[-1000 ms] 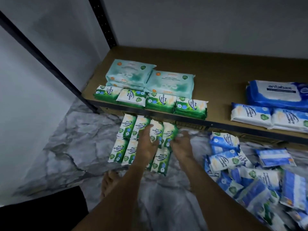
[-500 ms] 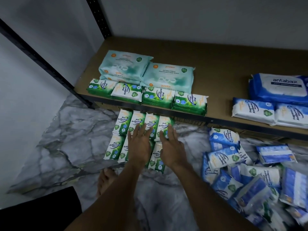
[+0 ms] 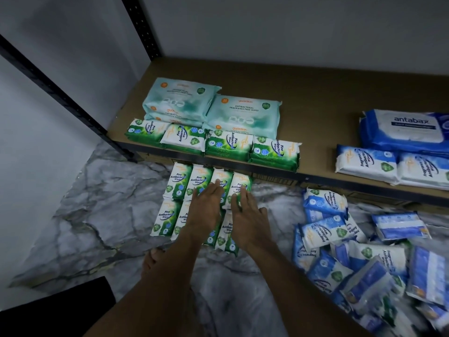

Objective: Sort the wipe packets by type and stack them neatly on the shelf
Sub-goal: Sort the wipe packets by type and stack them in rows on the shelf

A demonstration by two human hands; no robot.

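Several green pine wipe packets (image 3: 178, 183) lie in two rows on the marble floor below the shelf (image 3: 315, 127). My left hand (image 3: 206, 210) lies flat on the middle of them, fingers straight. My right hand (image 3: 245, 215) lies flat beside it on the rightmost packets. On the shelf stand a row of green pine packets (image 3: 228, 147), pale teal packets (image 3: 243, 113) behind them, and at the right white-and-blue packets (image 3: 364, 161) with a large blue antabax pack (image 3: 408, 132).
A loose heap of blue-and-white wipe packets (image 3: 352, 251) covers the floor at the right. A black shelf post (image 3: 60, 96) slants down at the left. My bare foot (image 3: 150, 259) shows beneath my left forearm. A dark object (image 3: 56, 310) sits bottom left.
Both hands have gone from curled on the floor packets to lying flat with straight fingers on them. The view has shifted slightly.
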